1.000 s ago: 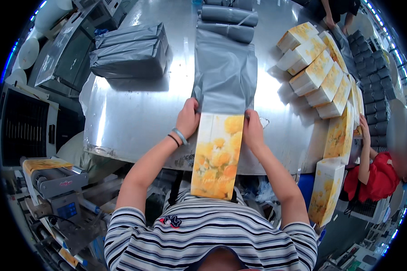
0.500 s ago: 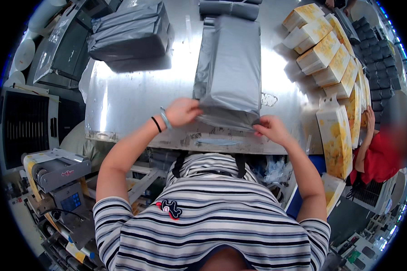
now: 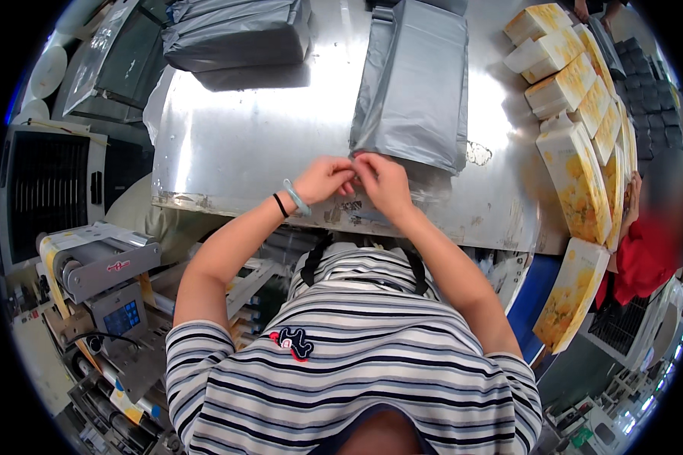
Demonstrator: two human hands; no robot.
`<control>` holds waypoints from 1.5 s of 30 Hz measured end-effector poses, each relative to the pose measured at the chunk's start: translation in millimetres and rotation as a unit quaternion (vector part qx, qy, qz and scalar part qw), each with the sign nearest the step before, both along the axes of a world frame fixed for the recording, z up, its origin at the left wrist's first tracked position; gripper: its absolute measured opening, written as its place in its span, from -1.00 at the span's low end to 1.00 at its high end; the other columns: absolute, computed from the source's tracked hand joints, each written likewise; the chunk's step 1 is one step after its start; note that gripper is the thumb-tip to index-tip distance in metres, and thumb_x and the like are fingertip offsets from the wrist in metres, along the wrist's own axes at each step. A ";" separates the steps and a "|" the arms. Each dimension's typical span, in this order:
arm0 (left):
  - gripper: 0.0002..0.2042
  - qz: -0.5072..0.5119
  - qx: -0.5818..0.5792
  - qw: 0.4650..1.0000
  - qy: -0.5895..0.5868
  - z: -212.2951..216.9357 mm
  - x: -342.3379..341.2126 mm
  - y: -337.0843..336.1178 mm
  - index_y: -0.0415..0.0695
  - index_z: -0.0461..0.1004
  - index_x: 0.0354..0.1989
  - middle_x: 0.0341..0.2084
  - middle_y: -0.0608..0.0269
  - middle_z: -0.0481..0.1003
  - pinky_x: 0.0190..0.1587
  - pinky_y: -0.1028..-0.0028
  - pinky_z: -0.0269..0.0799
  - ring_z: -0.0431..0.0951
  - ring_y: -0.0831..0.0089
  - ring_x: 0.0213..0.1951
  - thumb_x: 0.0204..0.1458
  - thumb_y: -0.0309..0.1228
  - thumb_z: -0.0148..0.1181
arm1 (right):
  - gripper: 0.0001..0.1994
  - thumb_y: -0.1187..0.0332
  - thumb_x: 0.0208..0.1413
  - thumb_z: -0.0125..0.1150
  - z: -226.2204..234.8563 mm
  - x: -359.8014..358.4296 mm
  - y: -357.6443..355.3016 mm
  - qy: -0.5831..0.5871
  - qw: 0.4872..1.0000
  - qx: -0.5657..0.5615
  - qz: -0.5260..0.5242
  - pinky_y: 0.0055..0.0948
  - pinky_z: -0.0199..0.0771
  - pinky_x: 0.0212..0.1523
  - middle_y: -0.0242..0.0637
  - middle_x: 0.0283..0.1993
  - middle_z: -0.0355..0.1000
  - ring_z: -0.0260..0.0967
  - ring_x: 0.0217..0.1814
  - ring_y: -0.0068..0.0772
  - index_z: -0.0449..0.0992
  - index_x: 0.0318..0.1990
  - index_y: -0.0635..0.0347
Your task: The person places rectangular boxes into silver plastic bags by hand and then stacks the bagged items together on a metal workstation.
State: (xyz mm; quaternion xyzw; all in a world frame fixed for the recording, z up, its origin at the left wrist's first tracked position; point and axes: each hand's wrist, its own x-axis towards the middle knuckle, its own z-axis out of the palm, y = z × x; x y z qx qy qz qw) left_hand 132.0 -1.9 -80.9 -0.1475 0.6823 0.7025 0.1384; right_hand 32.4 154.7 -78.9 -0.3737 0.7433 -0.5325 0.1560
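A grey plastic mailing bag, filled to a long block, lies on the metal table in front of me. Other flat grey plastic shows along its left edge. At the bag's near left corner my left hand and my right hand meet, fingertips pinched together. Whatever they pinch is too small and hidden to make out. My right wrist lies just below the bag's near edge, where a thin, shiny flap shows.
Several filled grey bags stand together at the far left of the table. White cartons with yellow flower print line its right side, beside a person in a red top. A machine with a small screen stands at lower left.
My right hand has left the bag's near right corner and moved left to join my left hand. The bag and table appear shifted up and right in view.
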 end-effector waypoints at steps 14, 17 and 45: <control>-0.50 -0.134 -0.669 0.623 0.382 63.2 -29.4 -35.5 -0.01 0.33 0.13 0.21 0.20 0.21 0.24 0.26 0.12 0.24 0.28 0.20 -0.08 -0.54 0.11 | -0.67 0.55 -0.11 0.03 41.2 -18.8 205.0 0.249 0.887 0.383 -0.073 -0.16 0.31 0.08 -0.11 0.14 0.29 0.24 0.17 -0.06 0.47 -0.11 0.16; -0.55 -0.247 -0.648 0.525 0.493 44.6 -49.9 -34.3 -0.03 0.40 0.05 0.18 0.19 0.27 0.25 0.23 0.11 0.28 0.33 0.18 -0.11 -0.53 0.12 | -0.65 0.50 -0.13 0.09 67.7 -75.6 129.6 0.564 0.789 0.235 0.062 -0.09 0.01 0.32 -0.34 0.21 0.26 0.05 0.35 -0.20 0.48 -0.09 0.17; -0.02 0.085 -0.151 0.977 0.125 61.8 -102.2 -43.6 -0.25 -0.13 0.33 0.25 -0.21 0.05 0.30 0.37 -0.07 0.04 0.10 0.30 -0.18 -0.08 0.35 | -0.34 0.16 0.22 -0.02 32.7 -47.6 2.1 -0.307 0.941 -0.137 -0.046 -0.38 -0.17 0.33 -0.12 0.38 -0.12 -0.16 0.39 -0.27 -0.13 0.32 0.31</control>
